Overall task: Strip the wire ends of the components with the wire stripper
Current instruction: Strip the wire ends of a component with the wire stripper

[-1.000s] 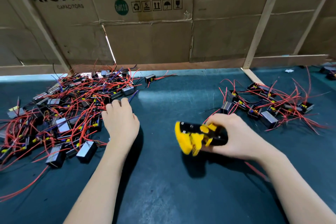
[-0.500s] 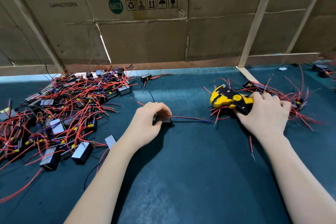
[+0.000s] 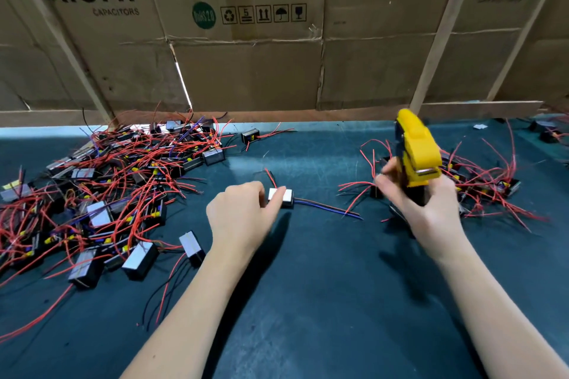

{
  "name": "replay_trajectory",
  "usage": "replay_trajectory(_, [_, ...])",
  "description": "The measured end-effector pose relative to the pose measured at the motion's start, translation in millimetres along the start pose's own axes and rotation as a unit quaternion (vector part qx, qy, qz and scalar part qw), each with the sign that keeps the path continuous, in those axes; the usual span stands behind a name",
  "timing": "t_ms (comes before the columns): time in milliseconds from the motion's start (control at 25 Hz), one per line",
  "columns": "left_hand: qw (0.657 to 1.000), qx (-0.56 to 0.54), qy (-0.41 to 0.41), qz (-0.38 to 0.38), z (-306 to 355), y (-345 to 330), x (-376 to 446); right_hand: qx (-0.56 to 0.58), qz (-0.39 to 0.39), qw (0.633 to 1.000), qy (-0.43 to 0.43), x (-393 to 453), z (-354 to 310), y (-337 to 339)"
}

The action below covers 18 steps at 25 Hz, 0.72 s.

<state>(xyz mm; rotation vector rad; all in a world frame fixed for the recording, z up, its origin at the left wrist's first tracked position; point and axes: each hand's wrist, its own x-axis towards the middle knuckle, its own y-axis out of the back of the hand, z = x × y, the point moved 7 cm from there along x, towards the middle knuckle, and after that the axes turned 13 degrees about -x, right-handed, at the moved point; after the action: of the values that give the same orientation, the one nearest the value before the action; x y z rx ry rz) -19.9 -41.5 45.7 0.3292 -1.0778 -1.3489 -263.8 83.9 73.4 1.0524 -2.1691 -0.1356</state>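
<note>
- Two piles of components: big pile at nine o'clock, smaller pile at three.
- Left hand pinches one component on the mat.
- Right hand grasps the yellow wire stripper, raised upright.
- Cardboard wall borders twelve o'clock.

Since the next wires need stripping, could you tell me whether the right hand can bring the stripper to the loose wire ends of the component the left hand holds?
Probably yes. The wire ends lie on bare mat between the left hand and right hand, which holds the stripper raised nearby; nothing lies between.

Left hand low, fingers curled, pinching. Right hand raised, grip wrapped tight.
</note>
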Motion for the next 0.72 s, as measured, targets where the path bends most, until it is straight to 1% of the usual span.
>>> replay_trajectory(40, [0.999, -0.022, 0.030, -0.017, -7, -4, 2, 0.008, -0.028, 1.000, 0.001, -2, -2, -8])
replay_trajectory(120, [0.984, -0.158, 0.059, -0.054, -14, -13, 3, -0.008, -0.071, 0.997, 0.008, -4, -4, -19])
replay_trajectory(160, [0.968, -0.232, 0.060, -0.079, -12, -18, 4, -0.018, -0.085, 0.996, 0.009, -5, -3, -23])
replay_trajectory(200, [0.955, -0.274, 0.043, -0.110, -8, -23, 4, -0.027, -0.096, 0.995, 0.012, -6, -3, -25])
replay_trajectory(280, [0.954, -0.261, -0.014, -0.145, 4, -29, 0, -0.039, -0.109, 0.993, 0.017, -8, -4, -29])
replay_trajectory(320, [0.956, -0.254, -0.024, -0.144, 6, -30, -2, -0.036, -0.116, 0.992, 0.012, -9, -3, -32])
replay_trajectory(440, [0.941, -0.309, 0.013, -0.137, 6, -29, -7, -0.020, -0.143, 0.989, -0.038, -12, 6, -40])
replay_trajectory(560, [0.965, -0.238, 0.009, -0.107, 6, -23, -10, -0.045, -0.142, 0.985, -0.089, -12, 20, -43])
replay_trajectory(640, [0.988, -0.135, 0.022, -0.078, 2, -16, -10, -0.065, -0.140, 0.982, -0.111, -13, 26, -44])
replay_trajectory(680, [0.992, -0.089, 0.032, -0.080, 0, -15, -9, -0.073, -0.142, 0.980, -0.122, -15, 28, -45])
replay_trajectory(720, [0.992, -0.069, 0.046, -0.092, -4, -16, -8, -0.087, -0.146, 0.977, -0.129, -16, 30, -46])
